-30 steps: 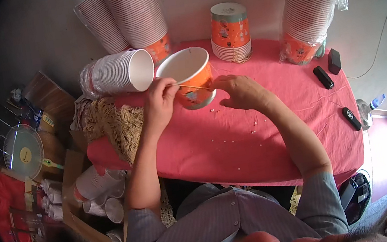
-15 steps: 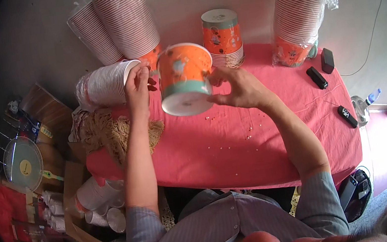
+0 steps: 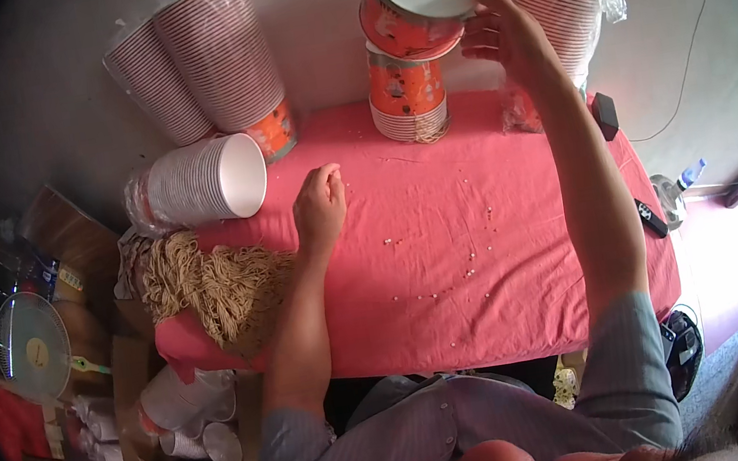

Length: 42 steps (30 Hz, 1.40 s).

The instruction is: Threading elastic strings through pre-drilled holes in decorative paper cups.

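Observation:
My right hand (image 3: 511, 33) grips an orange paper bucket (image 3: 410, 24) by its side, thumb near the white base. The bucket is tilted upside down, base up, just over an upturned stack of the same buckets (image 3: 406, 87) at the back of the table; whether the two touch I cannot tell. My left hand (image 3: 320, 207) hovers over the middle of the table with its fingers curled together; anything in them is hidden. Left of it, a sleeve of nested white-lined buckets (image 3: 191, 186) lies on its side, its open mouth facing right.
A heap of beige string (image 3: 225, 285) hangs at the table's left edge. Tall bagged bucket stacks (image 3: 218, 53) stand at the back left, another (image 3: 559, 2) at the back right. Small pale bits (image 3: 471, 258) dot the red cloth (image 3: 403, 330). A carton (image 3: 169, 456) holds more buckets below left.
My right hand has carried the bucket up and away to the back stack, turning its base upward. My left hand has left the lying sleeve and come nearer, to the right.

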### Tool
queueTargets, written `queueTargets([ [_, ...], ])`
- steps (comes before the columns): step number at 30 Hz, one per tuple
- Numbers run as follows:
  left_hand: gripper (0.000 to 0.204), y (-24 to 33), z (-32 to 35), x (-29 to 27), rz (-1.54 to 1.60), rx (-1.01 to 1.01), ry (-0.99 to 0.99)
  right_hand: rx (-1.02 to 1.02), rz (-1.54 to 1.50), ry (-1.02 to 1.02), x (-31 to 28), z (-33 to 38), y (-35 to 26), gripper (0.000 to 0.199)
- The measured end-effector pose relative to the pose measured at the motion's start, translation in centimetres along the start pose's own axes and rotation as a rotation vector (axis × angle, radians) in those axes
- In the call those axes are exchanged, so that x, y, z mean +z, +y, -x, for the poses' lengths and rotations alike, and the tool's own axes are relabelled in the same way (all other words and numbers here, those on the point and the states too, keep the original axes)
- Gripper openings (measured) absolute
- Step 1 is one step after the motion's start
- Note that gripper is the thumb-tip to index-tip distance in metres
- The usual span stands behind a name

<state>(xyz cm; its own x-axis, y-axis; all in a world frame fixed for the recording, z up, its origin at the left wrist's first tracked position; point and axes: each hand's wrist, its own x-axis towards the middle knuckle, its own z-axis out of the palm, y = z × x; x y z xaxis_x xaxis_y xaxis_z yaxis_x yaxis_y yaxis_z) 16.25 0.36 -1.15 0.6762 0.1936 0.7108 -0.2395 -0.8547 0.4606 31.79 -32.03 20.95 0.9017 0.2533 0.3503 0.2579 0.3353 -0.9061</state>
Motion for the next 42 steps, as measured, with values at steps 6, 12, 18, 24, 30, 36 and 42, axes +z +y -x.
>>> queueTargets([
  [6, 0.016, -0.9, -0.3, 0.0, 0.011, 0.047, 0.051, 0.35, 0.089, -0.054, -1.5, -7.2, 3.2, 0.049],
  [12, 0.015, -0.7, 0.0, -0.2, 0.012, 0.024, -0.003, 0.444, 0.15, -0.083, -2.1, -10.3, 5.6, 0.046],
  [18, 0.012, -0.9, -0.1, 0.2, -0.012, 0.034, -0.014, 0.45, 0.219, -0.021, -1.5, -12.2, 8.1, 0.052],
  [24, 0.013, -1.1, 0.1, 0.1, 0.012, 0.04, -0.022, 0.41, 0.263, 0.006, -1.3, -11.9, 9.6, 0.055],
  [30, 0.013, -1.0, 0.1, 0.1, 0.021, 0.029, -0.044, 0.429, 0.276, 0.01, -1.3, -11.2, 10.2, 0.053],
  [36, 0.015, -1.0, 0.1, 0.2, -0.012, 0.03, -0.054, 0.409, 0.294, 0.039, -1.2, -10.5, 10.9, 0.052],
  [42, 0.015, -1.0, 0.1, 0.0, 0.0, 0.008, -0.064, 0.439, 0.314, 0.082, -1.1, -10.0, 11.6, 0.054],
])
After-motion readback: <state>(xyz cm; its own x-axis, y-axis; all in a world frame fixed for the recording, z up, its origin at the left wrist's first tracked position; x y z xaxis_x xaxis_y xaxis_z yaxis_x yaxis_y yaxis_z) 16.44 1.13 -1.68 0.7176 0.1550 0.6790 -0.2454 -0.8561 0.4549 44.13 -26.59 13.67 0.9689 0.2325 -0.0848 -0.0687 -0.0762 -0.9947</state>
